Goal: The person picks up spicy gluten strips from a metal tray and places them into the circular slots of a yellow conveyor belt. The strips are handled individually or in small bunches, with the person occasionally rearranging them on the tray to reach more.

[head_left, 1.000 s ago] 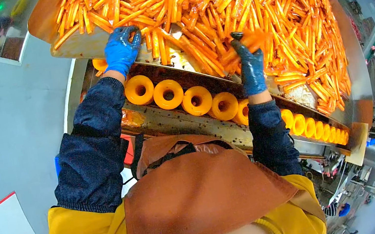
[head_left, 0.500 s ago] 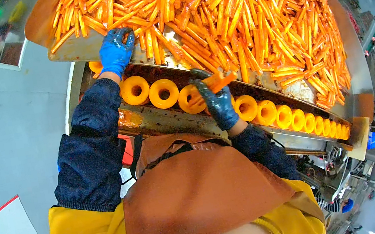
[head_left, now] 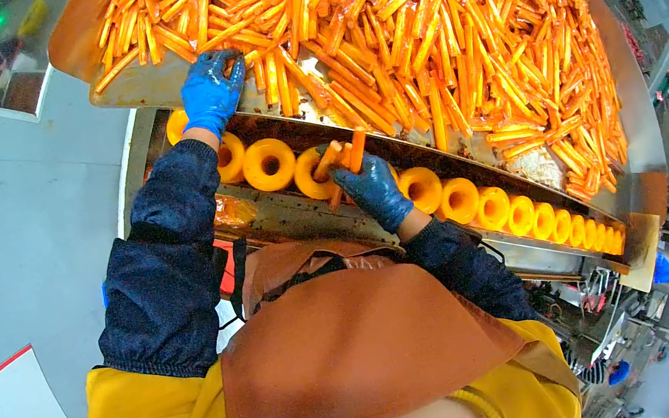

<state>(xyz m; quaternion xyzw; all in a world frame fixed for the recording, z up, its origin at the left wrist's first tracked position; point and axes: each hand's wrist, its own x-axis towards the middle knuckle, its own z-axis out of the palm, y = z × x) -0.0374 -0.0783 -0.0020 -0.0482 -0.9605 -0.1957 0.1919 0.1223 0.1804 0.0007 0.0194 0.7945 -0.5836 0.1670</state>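
My right hand [head_left: 373,191], in a wet dark-blue glove, grips several short orange sticks [head_left: 355,152]. Their lower ends are at the mouth of a yellow funnel-like ring [head_left: 311,175] in the row; whether any reach inside cannot be made out. In a brighter blue glove, my left hand [head_left: 214,91] rests on the near edge of the metal tray [head_left: 142,83]. Its fingers are partly spread, touching the edge of a large heap of glossy orange sticks [head_left: 413,43]; no held stick shows.
A long row of yellow rings [head_left: 491,208] runs along the tray's near side and curves off to the right. Below it lies a stained metal ledge [head_left: 291,215]. A brown apron [head_left: 359,348] covers my front. Grey floor [head_left: 17,238] spreads at left, with machinery at lower right.
My right hand has shifted slightly left and turned the sticks from nearly level to more upright at a ring. The row of rings has slid left. My left hand has barely moved.
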